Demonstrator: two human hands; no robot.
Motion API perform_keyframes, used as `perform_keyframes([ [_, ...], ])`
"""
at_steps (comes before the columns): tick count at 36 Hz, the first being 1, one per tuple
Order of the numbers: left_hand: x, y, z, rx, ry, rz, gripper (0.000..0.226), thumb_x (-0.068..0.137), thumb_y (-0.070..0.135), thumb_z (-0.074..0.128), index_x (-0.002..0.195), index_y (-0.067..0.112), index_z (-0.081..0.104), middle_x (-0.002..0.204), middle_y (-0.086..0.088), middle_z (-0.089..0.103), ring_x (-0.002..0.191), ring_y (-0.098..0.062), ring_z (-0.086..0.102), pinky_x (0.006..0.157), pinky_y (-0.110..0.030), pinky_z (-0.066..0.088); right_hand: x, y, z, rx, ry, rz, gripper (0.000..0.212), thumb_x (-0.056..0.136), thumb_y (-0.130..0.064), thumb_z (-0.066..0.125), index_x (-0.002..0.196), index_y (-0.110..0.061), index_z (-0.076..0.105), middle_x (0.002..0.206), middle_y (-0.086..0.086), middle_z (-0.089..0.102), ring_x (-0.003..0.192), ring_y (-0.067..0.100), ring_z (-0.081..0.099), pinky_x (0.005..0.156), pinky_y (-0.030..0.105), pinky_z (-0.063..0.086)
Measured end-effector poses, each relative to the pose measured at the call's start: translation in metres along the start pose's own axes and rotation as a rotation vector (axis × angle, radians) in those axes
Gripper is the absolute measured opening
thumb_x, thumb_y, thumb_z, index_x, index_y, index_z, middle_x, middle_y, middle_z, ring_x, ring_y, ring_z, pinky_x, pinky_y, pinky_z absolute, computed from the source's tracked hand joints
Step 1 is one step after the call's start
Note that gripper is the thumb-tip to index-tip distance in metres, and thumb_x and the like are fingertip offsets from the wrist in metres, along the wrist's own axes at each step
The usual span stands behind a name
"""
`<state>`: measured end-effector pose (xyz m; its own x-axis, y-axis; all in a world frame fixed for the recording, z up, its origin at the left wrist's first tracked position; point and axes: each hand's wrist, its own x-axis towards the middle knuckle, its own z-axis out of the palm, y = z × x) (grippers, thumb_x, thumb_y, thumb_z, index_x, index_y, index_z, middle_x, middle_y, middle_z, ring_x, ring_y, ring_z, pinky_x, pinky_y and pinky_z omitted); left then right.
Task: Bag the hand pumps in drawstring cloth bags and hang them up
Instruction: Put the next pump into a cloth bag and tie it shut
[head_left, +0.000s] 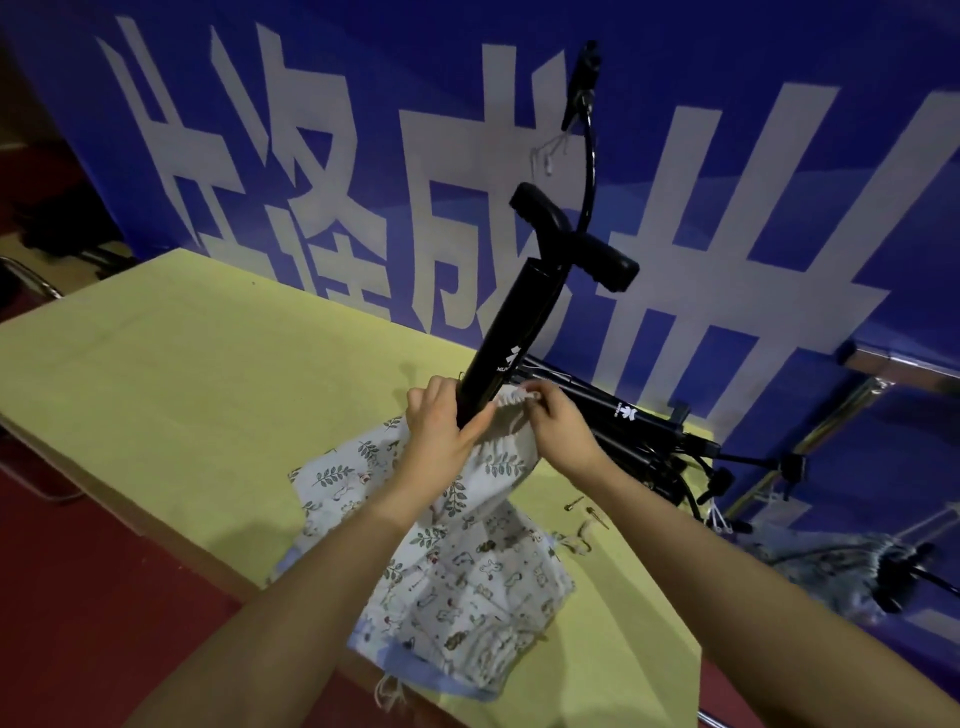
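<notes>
A person's left hand (441, 431) grips the black hand pump (511, 338) upright on the yellow worktop (171, 374), base inside a floral drawstring bag (498, 457); right hand (558, 426) fingers pinch the gathered cord; the barrel looks stiff and smooth, the cloth limp.

Glossy black pump (511, 332), printed cloth bag (467, 561), matt yellow tabletop (182, 374)

Black hand pump (511, 340) tilted upright, lower end inside gathered leaf-print drawstring bag (498, 462) on table.
</notes>
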<state>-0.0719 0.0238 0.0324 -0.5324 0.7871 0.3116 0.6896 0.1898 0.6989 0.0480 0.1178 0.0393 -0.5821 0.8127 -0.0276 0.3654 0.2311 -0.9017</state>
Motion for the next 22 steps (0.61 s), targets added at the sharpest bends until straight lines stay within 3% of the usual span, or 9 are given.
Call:
perform_keyframes([
  [2, 0.0, -0.002, 0.002, 0.056, -0.001, 0.005, 0.034, 0.09, 0.044, 0.051, 0.102, 0.011, 0.052, 0.097, 0.0, 0.044, 0.094, -0.016, 0.031, 0.084, -0.031, 0.037, -0.004, -0.012, -0.005, 0.107, -0.025, -0.052, 0.027, 0.101, -0.012, 0.037, 0.125, -0.017, 0.049, 0.112, -0.004, 0.06, 0.093, -0.004, 0.058, 0.076, 0.008, 0.048],
  [4, 0.0, -0.003, 0.004, 0.11, -0.021, 0.004, 0.037, 0.09, 0.042, 0.053, 0.111, 0.011, 0.053, 0.104, -0.003, 0.046, 0.097, -0.018, 0.032, 0.086, -0.033, 0.038, -0.009, -0.023, -0.008, 0.247, -0.077, -0.084, 0.029, 0.098, -0.004, 0.039, 0.123, -0.017, 0.048, 0.098, -0.012, 0.058, 0.08, -0.013, 0.057, 0.068, 0.003, 0.043],
  [5, 0.0, -0.003, 0.004, 0.135, -0.034, -0.001, 0.037, 0.091, 0.039, 0.054, 0.115, 0.011, 0.052, 0.108, -0.005, 0.046, 0.099, -0.019, 0.033, 0.087, -0.034, 0.038, -0.011, -0.026, -0.009, 0.325, -0.114, -0.08, 0.031, 0.097, -0.003, 0.042, 0.124, -0.016, 0.048, 0.095, -0.011, 0.06, 0.079, -0.012, 0.058, 0.069, 0.006, 0.044],
  [7, 0.001, -0.001, 0.003, 0.176, -0.057, -0.006, 0.039, 0.091, 0.034, 0.055, 0.122, 0.012, 0.049, 0.112, -0.006, 0.046, 0.103, -0.022, 0.034, 0.089, -0.034, 0.037, -0.013, -0.028, -0.009, 0.438, -0.143, -0.055, 0.034, 0.095, -0.008, 0.05, 0.128, -0.017, 0.049, 0.105, -0.007, 0.065, 0.096, 0.002, 0.063, 0.083, 0.018, 0.049],
  [10, 0.003, 0.002, 0.0, 0.203, -0.097, 0.023, 0.044, 0.09, 0.033, 0.057, 0.128, 0.014, 0.046, 0.117, -0.006, 0.042, 0.108, -0.023, 0.033, 0.094, -0.034, 0.036, -0.013, -0.026, -0.006, 0.516, -0.031, -0.037, 0.034, 0.093, -0.026, 0.059, 0.125, -0.016, 0.053, 0.119, 0.001, 0.064, 0.11, 0.015, 0.062, 0.095, 0.031, 0.051],
  [14, 0.006, 0.007, -0.011, 0.134, -0.209, 0.067, 0.05, 0.088, 0.018, 0.053, 0.136, 0.02, 0.04, 0.112, 0.001, 0.032, 0.105, -0.015, 0.025, 0.101, -0.03, 0.032, -0.011, -0.026, -0.007, 0.544, 0.057, -0.06, 0.028, 0.091, -0.024, 0.062, 0.116, -0.013, 0.057, 0.109, 0.003, 0.067, 0.097, 0.011, 0.067, 0.082, 0.023, 0.055],
  [16, 0.008, 0.009, -0.016, 0.07, -0.253, 0.054, 0.052, 0.088, 0.008, 0.046, 0.139, 0.018, 0.039, 0.11, 0.002, 0.031, 0.103, -0.012, 0.022, 0.101, -0.026, 0.029, -0.009, -0.024, -0.01, 0.544, 0.063, -0.058, 0.029, 0.088, -0.019, 0.067, 0.115, -0.017, 0.057, 0.109, 0.002, 0.067, 0.097, 0.016, 0.068, 0.083, 0.03, 0.055],
  [20, 0.014, 0.017, -0.026, -0.085, -0.191, -0.016, 0.051, 0.092, 0.005, 0.039, 0.142, 0.016, 0.034, 0.122, -0.003, 0.036, 0.11, -0.013, 0.026, 0.104, -0.03, 0.032, -0.014, -0.019, -0.009, 0.459, 0.0, -0.039, 0.038, 0.083, -0.014, 0.071, 0.118, -0.02, 0.057, 0.115, 0.002, 0.066, 0.103, 0.02, 0.067, 0.09, 0.039, 0.055],
  [22, 0.015, 0.025, -0.029, -0.196, -0.143, -0.03, 0.056, 0.093, 0.008, 0.039, 0.144, 0.025, 0.026, 0.123, -0.001, 0.035, 0.115, -0.013, 0.028, 0.093, -0.023, 0.034, -0.018, -0.017, -0.004, 0.484, -0.033, -0.015, 0.041, 0.083, -0.009, 0.07, 0.121, -0.016, 0.056, 0.114, 0.005, 0.067, 0.098, 0.021, 0.069, 0.085, 0.037, 0.057],
])
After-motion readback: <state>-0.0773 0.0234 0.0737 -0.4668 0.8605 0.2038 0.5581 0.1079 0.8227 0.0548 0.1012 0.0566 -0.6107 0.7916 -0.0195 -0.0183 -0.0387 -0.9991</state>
